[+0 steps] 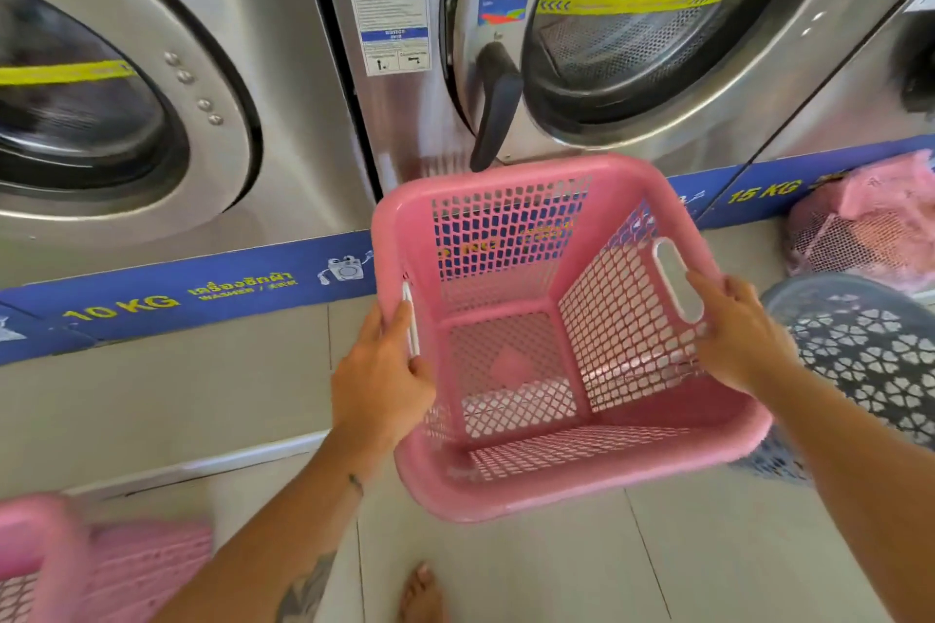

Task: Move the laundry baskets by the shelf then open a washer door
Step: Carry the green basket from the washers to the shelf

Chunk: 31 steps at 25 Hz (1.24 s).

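Observation:
An empty pink laundry basket (pixel 511 476) hangs tilted in the air in front of the middle washer. My left hand (pixel 382 377) grips its left rim at the handle slot. My right hand (pixel 736 336) holds the right rim beside the other slot. Behind the basket is the middle washer door (pixel 627 30) with its dark handle (pixel 498 106); the door looks closed. A second washer door (pixel 91 91) fills the left. Another pink basket (pixel 91 567) sits at the bottom left corner. A grey basket (pixel 865 349) stands right of my right hand.
A pink basket with a mesh bag (pixel 870 223) sits on the floor at the far right against the washers. A blue kick strip (pixel 202 291) runs along the machines' base. A bare foot (pixel 422 594) stands on the tiled floor below the held basket.

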Each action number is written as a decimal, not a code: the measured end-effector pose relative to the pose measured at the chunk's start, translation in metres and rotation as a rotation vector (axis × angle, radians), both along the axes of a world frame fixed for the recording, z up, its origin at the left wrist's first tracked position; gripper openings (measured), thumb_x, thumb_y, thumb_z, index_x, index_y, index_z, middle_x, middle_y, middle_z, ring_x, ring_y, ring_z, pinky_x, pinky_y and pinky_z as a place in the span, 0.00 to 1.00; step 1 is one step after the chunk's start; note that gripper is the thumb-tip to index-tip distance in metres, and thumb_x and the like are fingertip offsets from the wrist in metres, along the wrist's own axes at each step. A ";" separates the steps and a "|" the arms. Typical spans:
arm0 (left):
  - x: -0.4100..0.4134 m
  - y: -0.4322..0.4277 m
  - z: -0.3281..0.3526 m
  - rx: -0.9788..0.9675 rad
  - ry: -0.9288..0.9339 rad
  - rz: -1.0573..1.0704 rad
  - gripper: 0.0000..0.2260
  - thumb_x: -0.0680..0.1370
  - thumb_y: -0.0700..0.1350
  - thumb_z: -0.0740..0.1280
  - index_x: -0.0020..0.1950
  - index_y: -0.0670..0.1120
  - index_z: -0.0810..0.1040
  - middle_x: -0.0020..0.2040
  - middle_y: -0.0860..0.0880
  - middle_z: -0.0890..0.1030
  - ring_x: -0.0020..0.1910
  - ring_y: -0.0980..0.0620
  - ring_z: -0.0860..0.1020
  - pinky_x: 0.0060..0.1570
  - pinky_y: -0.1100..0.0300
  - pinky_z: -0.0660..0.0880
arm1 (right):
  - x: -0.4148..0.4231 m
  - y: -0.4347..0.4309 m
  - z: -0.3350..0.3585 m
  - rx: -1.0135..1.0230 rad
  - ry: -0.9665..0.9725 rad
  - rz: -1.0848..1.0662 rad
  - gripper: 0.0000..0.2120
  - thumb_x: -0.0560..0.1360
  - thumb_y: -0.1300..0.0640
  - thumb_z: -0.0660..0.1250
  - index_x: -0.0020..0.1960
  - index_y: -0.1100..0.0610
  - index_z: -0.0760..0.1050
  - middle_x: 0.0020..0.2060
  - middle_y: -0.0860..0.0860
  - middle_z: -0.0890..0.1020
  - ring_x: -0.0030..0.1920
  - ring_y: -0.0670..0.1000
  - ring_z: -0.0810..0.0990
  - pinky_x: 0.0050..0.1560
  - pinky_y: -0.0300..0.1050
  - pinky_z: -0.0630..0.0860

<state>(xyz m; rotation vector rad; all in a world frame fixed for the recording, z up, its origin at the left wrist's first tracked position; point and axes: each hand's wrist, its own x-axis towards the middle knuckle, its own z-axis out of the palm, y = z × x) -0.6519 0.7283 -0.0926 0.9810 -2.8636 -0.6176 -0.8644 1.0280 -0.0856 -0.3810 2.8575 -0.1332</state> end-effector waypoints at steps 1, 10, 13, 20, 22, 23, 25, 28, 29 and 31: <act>0.002 -0.003 0.000 -0.002 -0.018 -0.010 0.33 0.69 0.44 0.64 0.75 0.54 0.64 0.71 0.51 0.69 0.55 0.40 0.78 0.50 0.47 0.77 | 0.006 0.005 0.006 0.011 -0.034 0.016 0.39 0.68 0.63 0.66 0.74 0.43 0.56 0.70 0.55 0.63 0.57 0.67 0.77 0.53 0.63 0.77; 0.133 0.015 0.022 -0.026 -0.095 0.127 0.34 0.67 0.39 0.65 0.73 0.55 0.67 0.64 0.46 0.75 0.55 0.37 0.78 0.53 0.43 0.78 | 0.137 0.027 0.012 -0.224 -0.102 0.155 0.34 0.69 0.65 0.60 0.72 0.43 0.62 0.66 0.55 0.67 0.51 0.63 0.78 0.46 0.57 0.78; 0.197 0.023 0.033 0.034 -0.137 0.194 0.37 0.67 0.37 0.62 0.75 0.57 0.63 0.66 0.48 0.73 0.56 0.40 0.78 0.53 0.45 0.78 | 0.184 0.019 0.012 -0.370 -0.079 0.147 0.35 0.66 0.69 0.60 0.70 0.47 0.68 0.61 0.56 0.73 0.48 0.61 0.76 0.45 0.52 0.75; 0.316 0.002 -0.009 0.143 -0.163 0.311 0.39 0.71 0.35 0.64 0.75 0.63 0.57 0.74 0.55 0.65 0.53 0.48 0.80 0.41 0.52 0.82 | 0.287 -0.018 -0.023 -0.456 -0.135 0.161 0.34 0.68 0.70 0.60 0.71 0.48 0.67 0.56 0.53 0.76 0.46 0.53 0.75 0.38 0.43 0.73; 0.340 -0.012 -0.029 0.163 -0.159 0.329 0.39 0.72 0.35 0.63 0.75 0.67 0.56 0.76 0.57 0.61 0.54 0.48 0.80 0.41 0.52 0.82 | 0.311 -0.036 -0.044 -0.440 -0.129 0.155 0.33 0.68 0.71 0.60 0.71 0.51 0.67 0.55 0.53 0.76 0.46 0.53 0.75 0.38 0.40 0.71; 0.352 -0.022 -0.041 0.173 -0.164 0.331 0.39 0.72 0.35 0.63 0.75 0.67 0.55 0.76 0.57 0.60 0.56 0.47 0.80 0.43 0.50 0.82 | 0.324 -0.046 -0.056 -0.429 -0.130 0.155 0.33 0.68 0.71 0.60 0.70 0.51 0.68 0.56 0.54 0.76 0.47 0.54 0.75 0.39 0.42 0.73; 0.370 -0.043 -0.062 0.180 -0.166 0.312 0.39 0.72 0.35 0.63 0.75 0.65 0.56 0.76 0.55 0.63 0.61 0.45 0.77 0.52 0.49 0.79 | 0.344 -0.066 -0.073 -0.406 -0.120 0.140 0.32 0.68 0.70 0.60 0.69 0.51 0.68 0.59 0.54 0.76 0.50 0.57 0.77 0.43 0.48 0.78; 0.387 -0.069 -0.088 0.222 -0.134 0.298 0.38 0.71 0.33 0.63 0.76 0.61 0.60 0.75 0.54 0.65 0.64 0.45 0.74 0.55 0.55 0.75 | 0.374 -0.088 -0.095 -0.372 -0.087 0.095 0.32 0.67 0.71 0.60 0.69 0.53 0.69 0.58 0.54 0.76 0.49 0.57 0.77 0.42 0.46 0.76; 0.391 -0.073 -0.095 0.255 -0.132 0.296 0.38 0.71 0.32 0.63 0.76 0.60 0.60 0.74 0.55 0.64 0.63 0.46 0.75 0.52 0.58 0.75 | 0.383 -0.091 -0.101 -0.359 -0.082 0.079 0.32 0.67 0.71 0.60 0.69 0.53 0.69 0.58 0.55 0.76 0.49 0.57 0.77 0.42 0.47 0.75; 0.399 -0.077 -0.104 0.324 -0.146 0.261 0.40 0.69 0.32 0.63 0.76 0.60 0.60 0.74 0.57 0.63 0.61 0.47 0.76 0.53 0.56 0.77 | 0.400 -0.092 -0.105 -0.316 -0.109 0.040 0.33 0.67 0.71 0.60 0.70 0.53 0.69 0.61 0.56 0.74 0.51 0.58 0.76 0.46 0.48 0.74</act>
